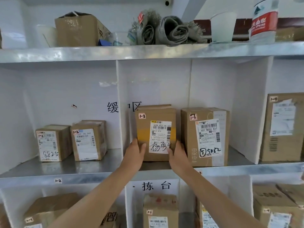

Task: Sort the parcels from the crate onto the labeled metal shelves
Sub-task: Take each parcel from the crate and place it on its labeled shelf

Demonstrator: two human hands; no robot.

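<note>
Hands [134,152] [176,156], grip closed round parcel [155,134]

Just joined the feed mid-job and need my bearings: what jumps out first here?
Both hands, left hand and right hand, grip a box tagged 1-3 standing upright in the middle bay, beside another 1-3 box. Two small 1-2 boxes sit in the left bay; rolled grey cloth clutters the top shelf.
</note>
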